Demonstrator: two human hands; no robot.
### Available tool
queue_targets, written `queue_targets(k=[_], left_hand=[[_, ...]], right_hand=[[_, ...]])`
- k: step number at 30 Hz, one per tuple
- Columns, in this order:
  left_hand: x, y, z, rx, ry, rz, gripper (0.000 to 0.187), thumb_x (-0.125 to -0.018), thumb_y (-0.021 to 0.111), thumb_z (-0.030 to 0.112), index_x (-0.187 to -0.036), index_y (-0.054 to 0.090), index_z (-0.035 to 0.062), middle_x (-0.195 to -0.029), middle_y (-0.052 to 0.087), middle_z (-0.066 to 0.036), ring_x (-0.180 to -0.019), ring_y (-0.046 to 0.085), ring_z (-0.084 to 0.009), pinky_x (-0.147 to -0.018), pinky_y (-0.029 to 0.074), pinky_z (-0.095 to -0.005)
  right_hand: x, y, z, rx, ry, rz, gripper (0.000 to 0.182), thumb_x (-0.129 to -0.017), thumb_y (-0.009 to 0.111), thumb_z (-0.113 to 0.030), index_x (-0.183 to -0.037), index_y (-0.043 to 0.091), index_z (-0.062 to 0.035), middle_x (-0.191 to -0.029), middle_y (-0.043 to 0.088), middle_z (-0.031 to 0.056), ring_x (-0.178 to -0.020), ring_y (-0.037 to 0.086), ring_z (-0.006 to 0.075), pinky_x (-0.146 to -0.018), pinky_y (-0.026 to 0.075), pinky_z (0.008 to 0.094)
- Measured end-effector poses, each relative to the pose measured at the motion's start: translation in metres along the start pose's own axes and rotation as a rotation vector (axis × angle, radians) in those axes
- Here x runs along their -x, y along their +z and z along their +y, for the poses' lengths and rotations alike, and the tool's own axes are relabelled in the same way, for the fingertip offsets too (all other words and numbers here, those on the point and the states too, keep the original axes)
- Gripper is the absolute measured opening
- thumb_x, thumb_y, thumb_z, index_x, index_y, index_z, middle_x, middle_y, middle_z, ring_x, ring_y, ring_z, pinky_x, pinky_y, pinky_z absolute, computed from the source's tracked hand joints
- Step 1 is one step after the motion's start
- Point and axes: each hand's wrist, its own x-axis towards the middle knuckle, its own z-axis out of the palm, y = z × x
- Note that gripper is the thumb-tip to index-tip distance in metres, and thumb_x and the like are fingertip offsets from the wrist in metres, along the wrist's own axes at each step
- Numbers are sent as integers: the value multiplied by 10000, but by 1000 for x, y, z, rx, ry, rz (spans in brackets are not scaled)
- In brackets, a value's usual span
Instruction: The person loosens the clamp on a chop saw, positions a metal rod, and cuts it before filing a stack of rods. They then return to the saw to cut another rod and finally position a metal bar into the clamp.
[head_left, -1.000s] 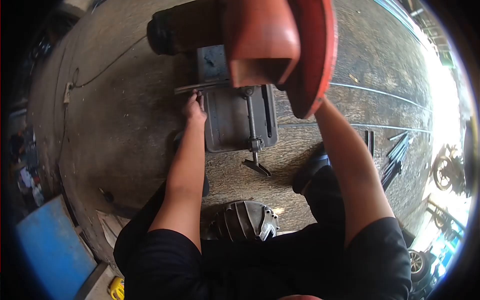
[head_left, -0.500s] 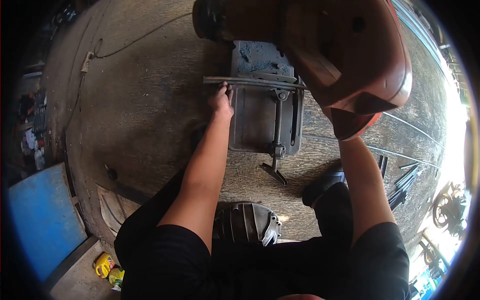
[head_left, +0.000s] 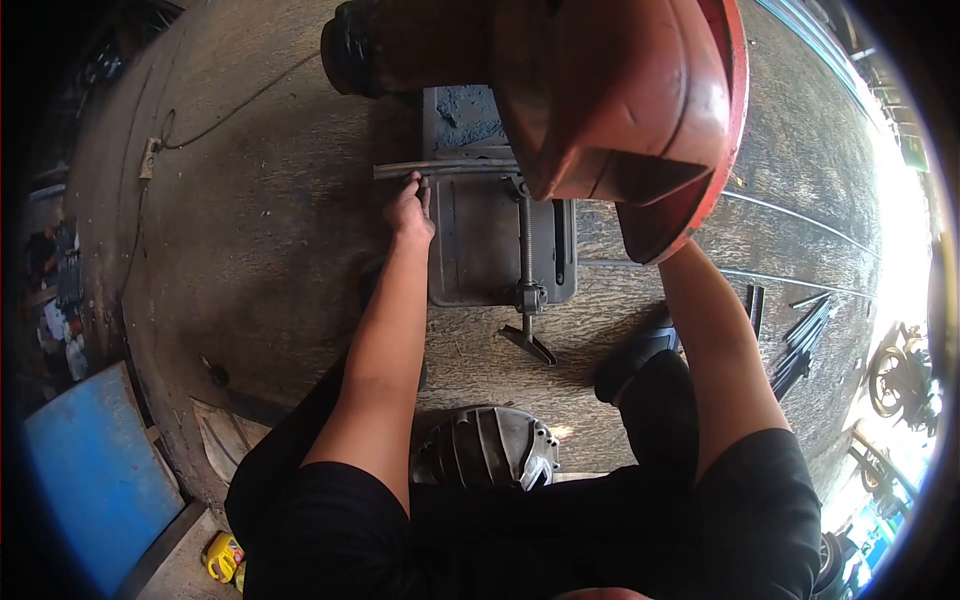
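My left hand (head_left: 409, 207) is closed on the left end of a thin metal bar (head_left: 395, 171), which lies across the cut-off saw's grey base (head_left: 478, 250). Above the base looms the red head of the cut-off saw (head_left: 625, 95), covering the bar's right part. My right forearm reaches up behind that head, and the right hand itself is hidden there. A threaded clamp screw (head_left: 526, 235) with a handle (head_left: 527, 345) runs along the base toward me. Blue-grey debris (head_left: 466, 112) coats the rear of the base.
A ribbed metal housing (head_left: 485, 445) sits between my legs. Dark metal pieces (head_left: 800, 345) and long rods (head_left: 800, 215) lie at the right. A cable leads to a socket (head_left: 150, 158) at the left. A blue panel (head_left: 100, 480) and yellow container (head_left: 222, 556) are at lower left.
The saw head looks nearer and farther left, with more of its red guard showing. The whole view has shifted slightly. My left hand stays on the bar.
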Motion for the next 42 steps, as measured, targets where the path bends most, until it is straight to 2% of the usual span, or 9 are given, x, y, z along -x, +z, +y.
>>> queue_targets(k=[15,21,25,29,33,35,37,39,42], left_hand=[[5,-2,2,46,-18,-7,95,-890,617,35,-905,682,102,-921,688,36,-820,642,-91,-786,482,-235],[-10,-5,-4,33,-25,-25,95,-893,608,30,-938,668,87,-939,682,12,-826,643,-115,-778,516,-241],[-4,-2,-3,39,-8,4,98,-884,619,26,-942,669,87,-944,685,14,-834,646,-115,-782,515,-239],[-25,-10,-11,10,-35,3,99,-884,623,31,-945,676,87,-941,686,16,-828,647,-111,-772,518,-238],[-39,-14,-16,27,-49,-34,94,-887,627,40,-942,685,90,-932,687,18,-819,647,-104,-750,519,-228],[-43,-16,-17,17,-52,-37,91,-886,628,41,-939,684,89,-928,687,19,-822,648,-106,-749,519,-226],[-40,-13,-17,12,-55,-42,87,-886,630,42,-937,684,88,-924,687,19,-824,649,-107,-748,518,-224],[-29,-10,-13,-5,-40,13,90,-884,629,36,-936,683,85,-919,686,16,-824,651,-111,-755,519,-228],[-43,-17,-15,-136,-71,-59,93,-881,626,27,-933,682,80,-919,685,7,-829,651,-119,-761,520,-235]], right_hand=[[2,-23,10,-83,-12,-23,287,-888,521,-181,-1062,611,29,-1003,650,155,-900,610,278,-784,496,373],[-1,-37,-18,-213,-87,100,291,-896,513,-169,-1083,601,35,-1018,647,142,-901,608,255,-782,494,357],[6,-92,-54,-438,-206,244,293,-902,508,-161,-1097,595,39,-1028,646,133,-902,607,239,-781,493,346],[30,-198,-110,-771,-412,352,296,-908,502,-153,-1111,589,44,-1038,644,125,-902,606,223,-780,492,335],[61,-275,-153,-959,-584,268,299,-914,497,-145,-1125,582,48,-1048,643,116,-903,604,207,-778,490,324],[73,-284,-164,-998,-587,179,301,-917,494,-141,-1133,579,50,-1053,642,111,-903,604,199,-778,490,319],[87,-283,-170,-977,-515,92,309,-906,499,-121,-1154,571,49,-1066,639,120,-928,591,197,-810,480,314],[99,-275,-169,-663,-550,307,342,-888,506,-86,-1201,550,43,-1071,634,121,-945,582,205,-836,471,312],[134,-252,-171,-619,-581,407,367,-887,495,-85,-1240,542,6,-1132,623,165,-1033,586,247,-869,460,317]])
